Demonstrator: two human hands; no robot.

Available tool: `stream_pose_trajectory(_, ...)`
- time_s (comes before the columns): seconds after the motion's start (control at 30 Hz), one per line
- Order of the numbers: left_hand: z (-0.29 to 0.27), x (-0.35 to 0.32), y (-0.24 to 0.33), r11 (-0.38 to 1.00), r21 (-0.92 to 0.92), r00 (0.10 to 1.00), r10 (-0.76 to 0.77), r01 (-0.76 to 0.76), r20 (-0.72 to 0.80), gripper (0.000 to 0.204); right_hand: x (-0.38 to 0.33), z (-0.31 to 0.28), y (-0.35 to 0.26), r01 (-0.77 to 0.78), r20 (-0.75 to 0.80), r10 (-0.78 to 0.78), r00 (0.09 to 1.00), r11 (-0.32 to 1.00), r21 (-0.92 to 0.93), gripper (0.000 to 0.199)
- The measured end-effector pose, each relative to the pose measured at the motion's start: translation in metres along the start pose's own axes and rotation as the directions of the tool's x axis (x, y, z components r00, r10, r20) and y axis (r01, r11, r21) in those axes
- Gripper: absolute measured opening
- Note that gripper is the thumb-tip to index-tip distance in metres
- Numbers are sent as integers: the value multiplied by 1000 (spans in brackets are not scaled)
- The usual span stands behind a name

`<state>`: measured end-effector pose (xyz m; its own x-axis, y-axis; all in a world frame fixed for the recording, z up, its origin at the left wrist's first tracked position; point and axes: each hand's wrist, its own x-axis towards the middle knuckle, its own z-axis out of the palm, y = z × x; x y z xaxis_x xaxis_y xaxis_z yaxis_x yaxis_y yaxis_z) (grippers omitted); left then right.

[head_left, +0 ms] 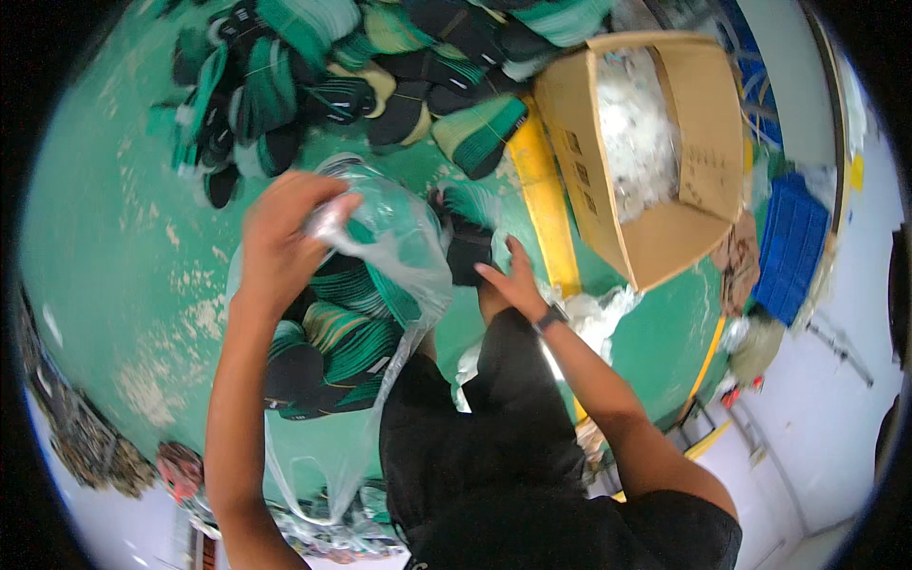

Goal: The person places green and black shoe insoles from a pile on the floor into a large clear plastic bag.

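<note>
Our left hand [282,237] grips a clear plastic bag [399,237] of green-black socks [347,332]; our right hand [513,280] lies open on one sock [467,249], half hidden

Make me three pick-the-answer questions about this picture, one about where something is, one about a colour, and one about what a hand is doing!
1. Where is the cardboard box?
A. upper right
B. lower left
C. in a hand

2. What colour is the floor?
A. red
B. green
C. white

3. What is the left hand doing?
A. lying flat on the floor
B. gripping the clear plastic bag
C. holding the box

Answers:
1 A, it sits open at the upper right.
2 B, the painted floor is green.
3 B, its fingers bunch the bag's top, while the right hand reaches to a sock.
</note>
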<state>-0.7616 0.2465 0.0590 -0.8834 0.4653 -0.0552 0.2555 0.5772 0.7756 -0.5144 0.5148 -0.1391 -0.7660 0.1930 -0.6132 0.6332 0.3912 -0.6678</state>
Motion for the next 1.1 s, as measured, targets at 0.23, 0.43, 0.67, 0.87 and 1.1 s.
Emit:
stream_pose_trajectory(0.23, 5, -36, -12, 987, -54, 988, -151, 153, 32, 14, 56, 89, 76, -124, -272, 77, 959, 980, -157, 106)
stream_pose_trajectory(0.43, 3, -47, -30, 985, -67, 985, -153, 158, 75, 34, 133, 84, 162, -454, -671, 295, 681, 888, -71, 102)
stream_pose_trajectory(0.67, 17, -88, -58, 923, -171, 935, -353, 345, -20, 27, 179, 75, 184, -427, -450, 250, 857, 833, -351, 113)
stream_pose_trajectory(0.87, 34, -78, -55, 936, -46, 935, -344, 349, 89, 19, 194, 110, 193, -411, -512, 133, 849, 775, -479, 127)
stream_pose_trajectory(1.1, 7, -91, -49, 730, 320, 781, -623, 604, -53, 32, 200, 40, 230, -287, -4, 373, 928, 707, -647, 70)
